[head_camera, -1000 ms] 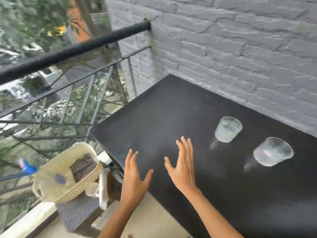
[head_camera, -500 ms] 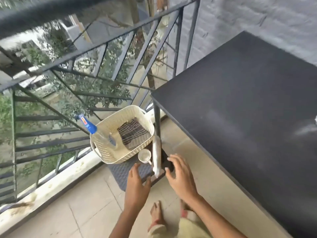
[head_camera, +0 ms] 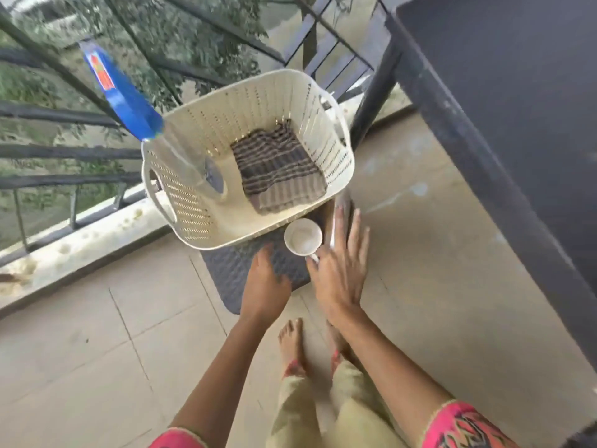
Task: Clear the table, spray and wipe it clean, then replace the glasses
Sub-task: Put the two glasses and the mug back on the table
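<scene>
Empty and loose-fingered, left hand (head_camera: 265, 282) and right hand (head_camera: 339, 273) hover facing the basket (head_camera: 258, 105) at twelve o'clock, seemingly for its cloth (head_camera: 277, 169).

The basket (head_camera: 258, 79) sits partly on a mat (head_camera: 232, 279), with the cloth (head_camera: 277, 169) lying in its right half, the spray bottle (head_camera: 129, 95) leaning out over its left rim, a cup (head_camera: 303, 237) just before its near rim, the railing (head_camera: 64, 153) behind it and the table (head_camera: 517, 108) to its right.
</scene>
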Demonstrator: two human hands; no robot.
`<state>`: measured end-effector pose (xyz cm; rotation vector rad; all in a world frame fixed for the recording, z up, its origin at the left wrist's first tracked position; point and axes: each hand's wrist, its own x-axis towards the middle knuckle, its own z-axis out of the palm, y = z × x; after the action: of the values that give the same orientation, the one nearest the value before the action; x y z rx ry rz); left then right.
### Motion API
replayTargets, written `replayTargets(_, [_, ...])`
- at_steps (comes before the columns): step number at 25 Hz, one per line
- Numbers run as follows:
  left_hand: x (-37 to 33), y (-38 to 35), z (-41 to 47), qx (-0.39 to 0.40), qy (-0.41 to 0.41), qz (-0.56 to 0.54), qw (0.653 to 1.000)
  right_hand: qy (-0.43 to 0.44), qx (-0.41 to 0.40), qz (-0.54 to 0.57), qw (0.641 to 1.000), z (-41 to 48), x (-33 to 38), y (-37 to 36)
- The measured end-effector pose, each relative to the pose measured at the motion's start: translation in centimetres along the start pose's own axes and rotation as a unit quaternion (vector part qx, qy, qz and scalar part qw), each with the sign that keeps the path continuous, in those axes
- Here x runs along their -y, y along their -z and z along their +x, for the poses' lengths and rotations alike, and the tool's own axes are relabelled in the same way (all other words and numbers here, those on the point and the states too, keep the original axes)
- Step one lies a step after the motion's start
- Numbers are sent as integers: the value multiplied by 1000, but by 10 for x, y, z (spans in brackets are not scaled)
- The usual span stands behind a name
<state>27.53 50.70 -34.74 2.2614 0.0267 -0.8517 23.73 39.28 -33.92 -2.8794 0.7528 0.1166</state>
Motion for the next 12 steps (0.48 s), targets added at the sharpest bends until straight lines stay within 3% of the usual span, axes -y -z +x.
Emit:
replayTargets(4, [-3,-10,15,-3,-27,-72,997,10,-49,-57,997,-1,3,-14])
replayTargets(12, [-5,-5,-6,-7,-59,-123,991,-17,-81,117,990,-20,15,-14])
